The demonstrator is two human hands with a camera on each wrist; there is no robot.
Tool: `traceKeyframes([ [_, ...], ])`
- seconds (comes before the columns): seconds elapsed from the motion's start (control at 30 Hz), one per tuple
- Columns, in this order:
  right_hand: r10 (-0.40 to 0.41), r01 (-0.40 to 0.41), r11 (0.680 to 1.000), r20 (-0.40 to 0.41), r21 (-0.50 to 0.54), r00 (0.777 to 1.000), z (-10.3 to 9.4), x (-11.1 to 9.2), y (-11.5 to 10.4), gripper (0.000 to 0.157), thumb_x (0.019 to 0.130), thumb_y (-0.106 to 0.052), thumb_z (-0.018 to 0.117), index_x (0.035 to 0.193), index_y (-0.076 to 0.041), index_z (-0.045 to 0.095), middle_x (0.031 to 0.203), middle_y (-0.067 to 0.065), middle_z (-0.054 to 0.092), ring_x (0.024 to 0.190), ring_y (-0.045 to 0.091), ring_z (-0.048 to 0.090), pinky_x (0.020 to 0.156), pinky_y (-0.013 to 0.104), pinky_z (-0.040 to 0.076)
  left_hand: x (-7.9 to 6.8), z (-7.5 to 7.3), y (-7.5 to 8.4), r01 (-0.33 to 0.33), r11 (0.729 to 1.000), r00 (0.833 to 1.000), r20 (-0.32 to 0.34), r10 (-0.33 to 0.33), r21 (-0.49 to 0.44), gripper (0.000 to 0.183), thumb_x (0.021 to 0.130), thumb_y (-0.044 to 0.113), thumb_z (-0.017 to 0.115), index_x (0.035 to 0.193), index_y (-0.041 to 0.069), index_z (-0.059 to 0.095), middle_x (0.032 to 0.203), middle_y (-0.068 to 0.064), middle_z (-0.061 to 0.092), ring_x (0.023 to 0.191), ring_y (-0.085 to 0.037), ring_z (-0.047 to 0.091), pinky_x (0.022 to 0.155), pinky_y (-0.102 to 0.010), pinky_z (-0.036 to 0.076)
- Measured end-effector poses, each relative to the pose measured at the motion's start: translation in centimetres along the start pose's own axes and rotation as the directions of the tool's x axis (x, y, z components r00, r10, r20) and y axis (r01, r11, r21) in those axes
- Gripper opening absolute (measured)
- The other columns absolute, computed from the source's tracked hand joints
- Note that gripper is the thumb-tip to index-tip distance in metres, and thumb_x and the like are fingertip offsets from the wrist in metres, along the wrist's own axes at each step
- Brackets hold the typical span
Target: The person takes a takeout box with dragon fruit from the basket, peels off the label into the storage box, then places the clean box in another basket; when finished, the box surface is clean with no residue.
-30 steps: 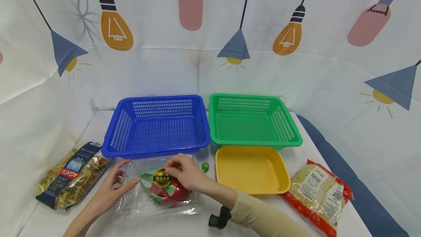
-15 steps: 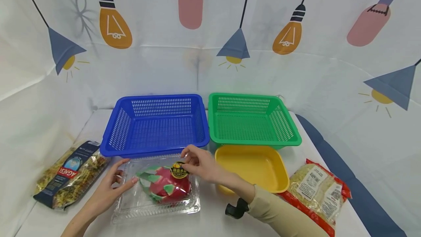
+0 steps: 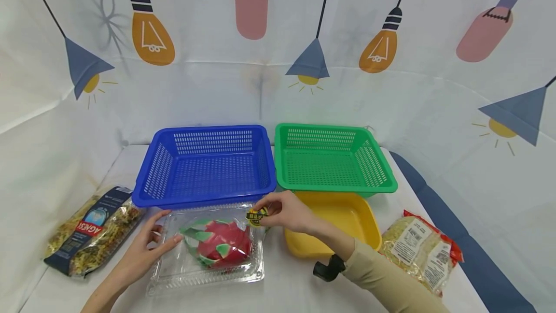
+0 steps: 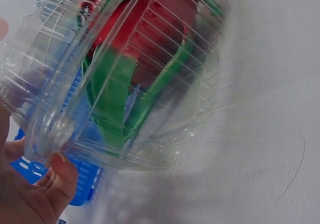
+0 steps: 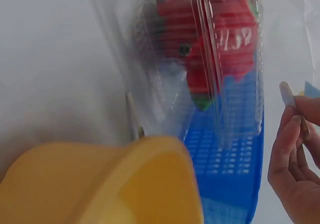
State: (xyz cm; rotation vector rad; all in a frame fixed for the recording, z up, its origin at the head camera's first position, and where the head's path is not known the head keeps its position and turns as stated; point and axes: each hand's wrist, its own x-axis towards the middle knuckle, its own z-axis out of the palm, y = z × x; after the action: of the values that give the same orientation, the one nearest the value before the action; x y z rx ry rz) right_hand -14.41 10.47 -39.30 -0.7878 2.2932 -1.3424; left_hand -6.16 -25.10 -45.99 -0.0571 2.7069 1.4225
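A clear plastic clamshell box (image 3: 173, 269) lies in front of the blue basket, with a red and green dragon fruit (image 3: 228, 245) inside. My left hand (image 3: 143, 248) holds the box at its left side, thumb over the lid; the left wrist view shows its fingertips (image 4: 62, 166) at the rim. Between thumb and fingers, my right hand (image 3: 288, 212) pinches a round black and gold sticker (image 3: 257, 217) over the box's right back corner. Edge-on, the sticker (image 5: 287, 94) shows as a thin strip in the right wrist view.
Behind stand a blue basket (image 3: 204, 202) and a green basket (image 3: 339, 189). A yellow tub (image 3: 332, 221) sits under my right forearm. A pasta bag (image 3: 93, 231) lies at left, a red-edged clear bag (image 3: 419, 250) at right. A thin white stick (image 5: 132, 114) lies beside the box.
My right hand has moved right, carrying the sticker from above the middle of the dragon fruit to the box's right edge. The small green ball is now hidden behind it. My left hand stays put.
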Motion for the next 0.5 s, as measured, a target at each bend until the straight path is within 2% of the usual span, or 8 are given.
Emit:
traceKeyframes([
  [0.27,0.088,-0.086,0.996,0.062,-0.032,0.994,-3.4,-0.8,1.7,0.032,0.083,-0.01,0.08,0.114,-0.012,0.075,0.096,0.001,0.073,0.079,0.015,0.064,0.069,0.024,0.054,0.0,0.0,0.0,0.01,1.0,1.0,0.008,-0.01,0.0,0.071,0.097,0.029,0.067,0.153,0.008,0.029,0.106,-0.013,0.044,0.082,-0.012,0.041,0.064,-0.026,0.039],
  [0.4,0.126,-0.12,0.991,0.122,-0.057,0.985,-5.4,-1.3,2.7,0.032,0.083,-0.009,0.08,0.115,-0.012,0.074,0.094,0.001,0.072,0.079,0.016,0.061,0.07,0.024,0.053,0.0,0.0,-0.1,0.007,1.0,1.0,0.01,-0.007,-0.005,0.071,0.097,0.029,0.067,0.153,0.008,0.029,0.106,-0.012,0.044,0.082,-0.011,0.041,0.064,-0.026,0.039],
  [0.5,0.13,-0.116,0.989,0.178,-0.087,0.975,-6.6,-1.7,3.5,0.033,0.083,-0.009,0.08,0.115,-0.011,0.073,0.094,0.002,0.07,0.079,0.016,0.058,0.069,0.023,0.051,0.0,0.0,-0.1,0.002,1.0,1.0,0.005,-0.002,-0.005,0.07,0.097,0.028,0.067,0.152,0.008,0.029,0.106,-0.012,0.044,0.082,-0.01,0.042,0.064,-0.026,0.039],
])
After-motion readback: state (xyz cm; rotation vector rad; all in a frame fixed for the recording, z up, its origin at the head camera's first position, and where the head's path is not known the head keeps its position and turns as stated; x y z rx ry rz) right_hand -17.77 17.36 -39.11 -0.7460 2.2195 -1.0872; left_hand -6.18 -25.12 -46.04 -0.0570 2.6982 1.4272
